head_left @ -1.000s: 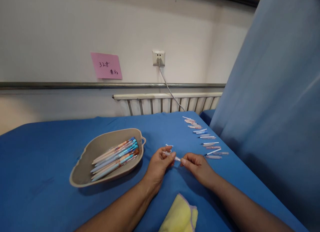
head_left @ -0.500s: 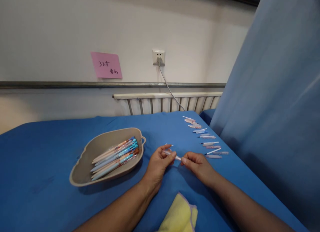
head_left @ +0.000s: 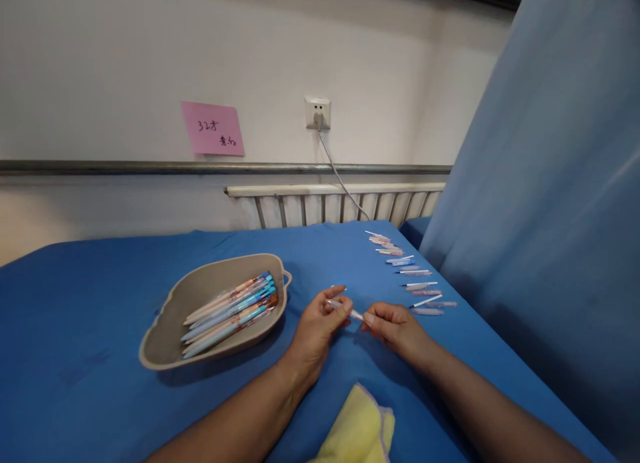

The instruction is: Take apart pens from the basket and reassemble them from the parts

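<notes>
The pale pen barrel (head_left: 354, 314) was held aslant over the middle of the blue cloth (head_left: 100, 296), between the two hands and toward the cloth's near edge from its far corner; the left hand (head_left: 320, 320) pinched its left part between thumb and fingers, its index finger reaching out above; the right hand (head_left: 395, 326) pinched the barrel's right end between thumb and curled fingers; something small and white, mostly hidden, lay just beyond the left fingertips

Along the right edge of the cloth, from the far right corner down to beside the right hand, lay a row of pen parts (head_left: 420, 291): thin white refills, some with dark tips, among pale, pinkish and blue pieces; left of the hands sat a grey-beige tray (head_left: 200, 286), a small loop at its right end; inside it, pens (head_left: 233, 313) lay side by side, their pale tapered ends toward the near left and their blue, orange and brown ends toward the far right; a folded yellow towel (head_left: 355, 428) with a purple hem lay at the near edge

Past the far edge stood a white railing (head_left: 310, 191); above it, a metal rail (head_left: 125, 168) crossed the wall, which bore a pink note (head_left: 214, 128) and a socket (head_left: 318, 113) with a plugged-in cord (head_left: 336, 170); a blue curtain (head_left: 540, 183) hung at the right
</notes>
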`<state>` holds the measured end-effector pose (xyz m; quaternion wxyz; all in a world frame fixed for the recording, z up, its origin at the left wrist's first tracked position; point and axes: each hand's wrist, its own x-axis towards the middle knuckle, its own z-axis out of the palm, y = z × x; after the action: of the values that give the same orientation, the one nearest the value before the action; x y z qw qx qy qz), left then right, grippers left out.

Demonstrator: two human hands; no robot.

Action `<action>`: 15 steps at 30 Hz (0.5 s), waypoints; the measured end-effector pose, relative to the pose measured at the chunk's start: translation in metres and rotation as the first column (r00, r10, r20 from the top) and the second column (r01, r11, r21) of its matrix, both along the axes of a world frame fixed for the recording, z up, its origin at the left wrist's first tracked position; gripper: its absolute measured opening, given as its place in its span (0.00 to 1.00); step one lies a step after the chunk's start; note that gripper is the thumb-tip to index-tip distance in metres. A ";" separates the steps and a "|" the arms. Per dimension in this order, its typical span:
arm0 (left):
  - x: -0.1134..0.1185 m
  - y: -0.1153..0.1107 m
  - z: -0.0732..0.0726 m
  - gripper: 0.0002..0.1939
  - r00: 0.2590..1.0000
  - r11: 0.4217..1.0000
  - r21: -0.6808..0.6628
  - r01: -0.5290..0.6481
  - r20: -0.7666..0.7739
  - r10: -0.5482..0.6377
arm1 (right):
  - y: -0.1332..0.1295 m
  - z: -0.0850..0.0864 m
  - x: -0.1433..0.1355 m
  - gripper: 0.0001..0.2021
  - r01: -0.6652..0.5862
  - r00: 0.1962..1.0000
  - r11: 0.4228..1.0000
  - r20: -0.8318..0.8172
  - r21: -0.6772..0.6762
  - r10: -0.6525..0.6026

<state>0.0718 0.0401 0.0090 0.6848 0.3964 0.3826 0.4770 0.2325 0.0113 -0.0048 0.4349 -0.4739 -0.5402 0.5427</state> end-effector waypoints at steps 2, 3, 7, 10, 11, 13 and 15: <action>0.001 0.003 -0.003 0.24 0.997 0.998 0.028 -0.050 -0.064 0.051 | 0.000 -0.001 0.000 0.20 0.009 1.000 1.000 0.014 0.001 -0.009; 0.001 0.004 -0.003 0.24 0.996 0.998 0.039 -0.052 -0.075 0.055 | 0.000 0.000 0.001 0.20 0.015 1.000 1.000 0.018 -0.003 -0.015; -0.002 0.004 -0.001 0.24 1.000 0.999 0.050 0.017 -0.012 -0.016 | -0.001 0.005 0.001 0.19 0.015 1.000 0.998 -0.013 -0.055 -0.016; -0.004 0.001 0.002 0.23 0.995 0.995 0.048 0.086 0.048 -0.088 | -0.002 0.009 0.002 0.19 -0.010 0.999 0.996 -0.046 -0.089 0.006; -0.004 0.000 0.003 0.23 0.993 0.994 0.039 0.101 0.057 -0.103 | -0.003 0.010 0.003 0.19 -0.019 0.998 0.995 -0.056 -0.099 0.013; -0.004 -0.001 0.005 0.23 0.991 0.993 0.026 0.118 0.065 -0.120 | -0.003 0.010 0.004 0.19 -0.026 0.997 0.994 -0.071 -0.102 0.019; -0.004 -0.002 0.007 0.23 0.992 0.993 0.034 0.110 0.066 -0.112 | -0.003 0.008 0.005 0.19 -0.021 0.997 0.997 -0.082 -0.071 0.015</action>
<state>0.0679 0.0377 0.0159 0.7168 0.4109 0.3295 0.4570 0.2373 0.0082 0.0031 0.4344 -0.4619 -0.5065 0.5843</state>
